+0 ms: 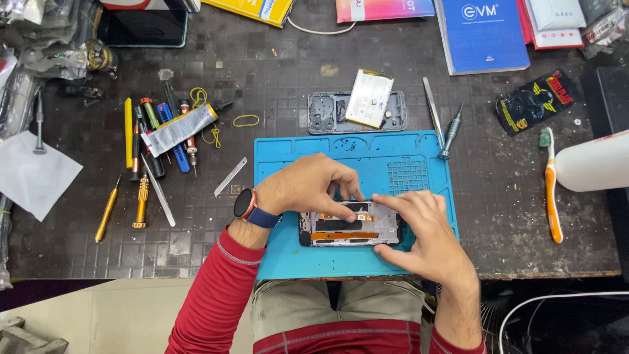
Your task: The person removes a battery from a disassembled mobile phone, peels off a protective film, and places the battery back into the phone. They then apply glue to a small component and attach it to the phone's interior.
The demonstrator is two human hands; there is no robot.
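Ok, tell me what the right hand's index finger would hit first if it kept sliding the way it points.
The right hand points its index finger left along the opened phone. Going on, it would probably meet the left hand fingertips pressing there; depth is unclear.

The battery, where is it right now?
In the head view, the battery lies tilted on the removed back cover, just beyond the blue mat, left of the tweezers.

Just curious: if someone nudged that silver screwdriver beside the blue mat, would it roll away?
Probably a little: the silver screwdriver has a round, slim shaft, so it may roll. It looks like stiff metal, unlikely to bend. Its tip lies at the blue mat, whose edge might stop it.
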